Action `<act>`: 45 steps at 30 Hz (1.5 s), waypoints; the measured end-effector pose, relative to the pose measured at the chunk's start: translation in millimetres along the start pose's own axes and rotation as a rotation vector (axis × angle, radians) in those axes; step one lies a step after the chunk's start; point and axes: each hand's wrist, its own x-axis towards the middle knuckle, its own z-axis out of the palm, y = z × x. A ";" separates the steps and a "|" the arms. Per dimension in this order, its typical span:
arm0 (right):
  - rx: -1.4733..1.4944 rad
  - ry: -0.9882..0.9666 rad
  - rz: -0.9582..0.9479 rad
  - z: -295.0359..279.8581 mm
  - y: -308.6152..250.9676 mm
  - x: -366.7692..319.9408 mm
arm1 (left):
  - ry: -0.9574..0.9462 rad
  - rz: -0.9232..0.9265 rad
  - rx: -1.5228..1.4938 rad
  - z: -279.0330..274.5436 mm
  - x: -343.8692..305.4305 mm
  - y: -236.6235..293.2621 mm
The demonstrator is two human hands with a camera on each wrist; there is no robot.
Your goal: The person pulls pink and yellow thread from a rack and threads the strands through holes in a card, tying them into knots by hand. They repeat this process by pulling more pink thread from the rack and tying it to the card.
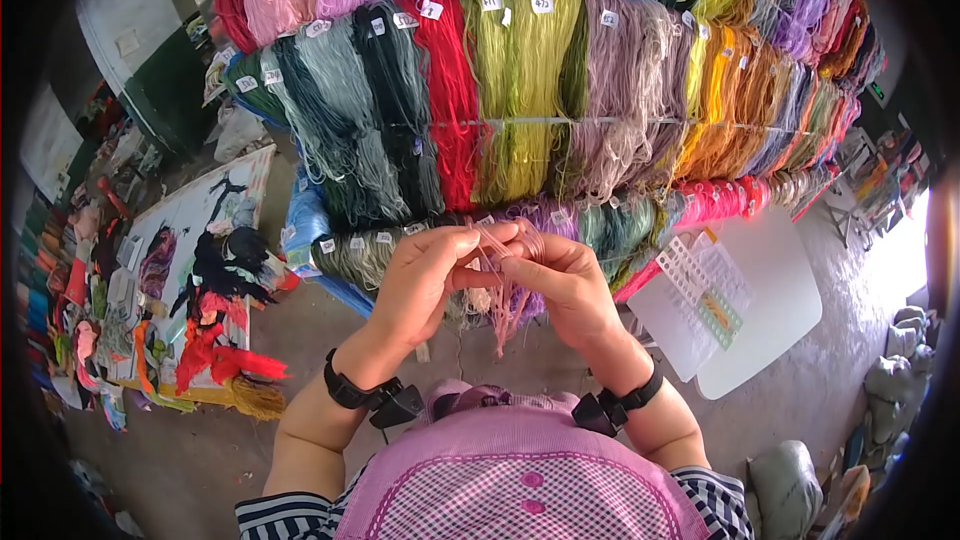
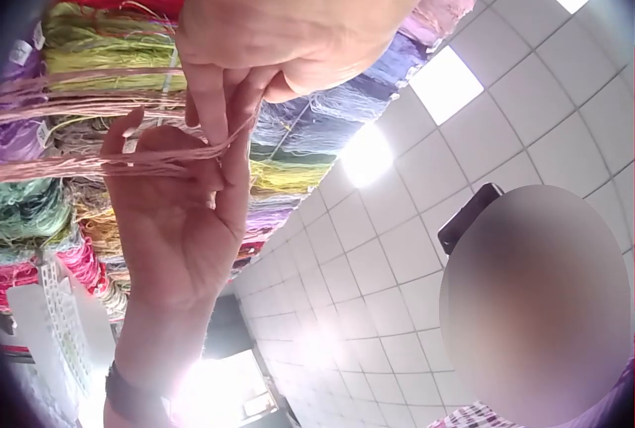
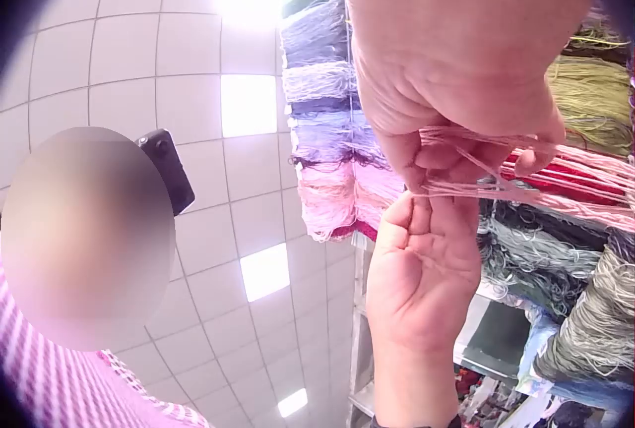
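Note:
A strand bundle of pale pink thread hangs from between my two hands in front of my chest. My left hand pinches the thread near its top, fingertips close to those of the other hand. With thumb and curled fingers, my right hand grips the same bundle. In the left wrist view, the pink thread crosses the right palm and trails away from the fingers. Several pink strands spread out past the hands in the right wrist view.
Racks of coloured thread skeins with small number labels stand right ahead. At the left, a board bears dark and red thread bundles. A white table with plastic stencil-like sheets is at the right. Grey sacks lie lower right.

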 end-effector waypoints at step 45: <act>0.172 -0.480 -0.265 79.6 -124.2 108.8 | -0.248 0.716 1.340 -38.2 55.6 132.7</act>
